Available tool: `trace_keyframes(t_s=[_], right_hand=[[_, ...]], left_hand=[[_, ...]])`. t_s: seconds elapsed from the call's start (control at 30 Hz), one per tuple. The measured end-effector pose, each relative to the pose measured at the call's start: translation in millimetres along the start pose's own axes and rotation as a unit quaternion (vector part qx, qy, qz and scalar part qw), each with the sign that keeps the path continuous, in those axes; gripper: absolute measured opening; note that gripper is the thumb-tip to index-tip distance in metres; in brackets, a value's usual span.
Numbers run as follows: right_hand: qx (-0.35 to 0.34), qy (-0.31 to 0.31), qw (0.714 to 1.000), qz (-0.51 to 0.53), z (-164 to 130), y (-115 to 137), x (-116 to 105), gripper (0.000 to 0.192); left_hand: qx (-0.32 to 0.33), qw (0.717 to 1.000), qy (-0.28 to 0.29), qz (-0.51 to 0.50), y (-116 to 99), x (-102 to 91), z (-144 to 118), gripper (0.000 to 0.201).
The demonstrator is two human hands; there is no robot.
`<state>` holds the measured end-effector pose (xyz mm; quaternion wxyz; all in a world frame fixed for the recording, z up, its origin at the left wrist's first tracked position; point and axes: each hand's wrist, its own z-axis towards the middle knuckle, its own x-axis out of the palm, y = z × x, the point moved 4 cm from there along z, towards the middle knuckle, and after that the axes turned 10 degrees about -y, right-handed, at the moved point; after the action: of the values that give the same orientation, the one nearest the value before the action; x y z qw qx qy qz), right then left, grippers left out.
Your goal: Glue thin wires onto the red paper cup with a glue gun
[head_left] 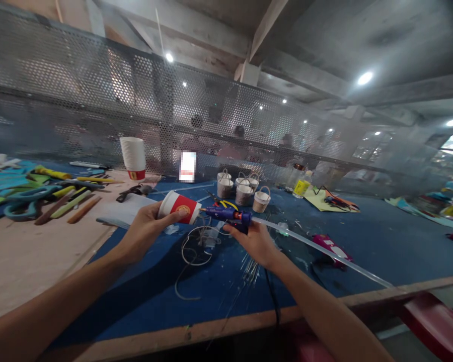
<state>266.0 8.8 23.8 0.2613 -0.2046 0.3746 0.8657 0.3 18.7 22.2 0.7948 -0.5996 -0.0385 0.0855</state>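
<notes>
My left hand [149, 223] is closed around a red and white paper cup [181, 207], which lies tilted on its side in the air. In my right hand [254, 244] is a blue hot glue gun [226, 213], its nozzle pointing left at the cup's end. Whether the nozzle touches the cup, I cannot tell. A long clear glue stick [324, 246] sticks out of the gun's back toward the lower right. Below the hands lie a coil of wire [196, 261] and a bundle of thin wires [251, 269] on the blue tabletop [136, 301].
Several small handled buckets [243, 194] stand behind the gun, near yellow-handled pliers [227, 205]. A stack of paper cups [133, 157] is at the back left. Scissors [26, 203] and pens lie left. A yellow-labelled bottle [302, 186] and a magenta packet [330, 249] are right. Mesh panel [211, 115] behind.
</notes>
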Motion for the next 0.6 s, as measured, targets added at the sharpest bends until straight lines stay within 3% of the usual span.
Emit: trace_keyframes(t_s=[0.33, 0.6], right_hand=[[0.012, 0.004, 1.000, 0.004, 1.7, 2.4, -1.9, 0.028], [0.021, 0.000, 1.000, 0.007, 1.4, -0.8, -1.6, 0.033]], left_hand=[[-0.022, 1.000, 0.006, -0.021, 0.6, 0.1, -0.8, 0.014], [-0.026, 1.000, -0.005, -0.014, 1.0, 0.1, -1.4, 0.025]])
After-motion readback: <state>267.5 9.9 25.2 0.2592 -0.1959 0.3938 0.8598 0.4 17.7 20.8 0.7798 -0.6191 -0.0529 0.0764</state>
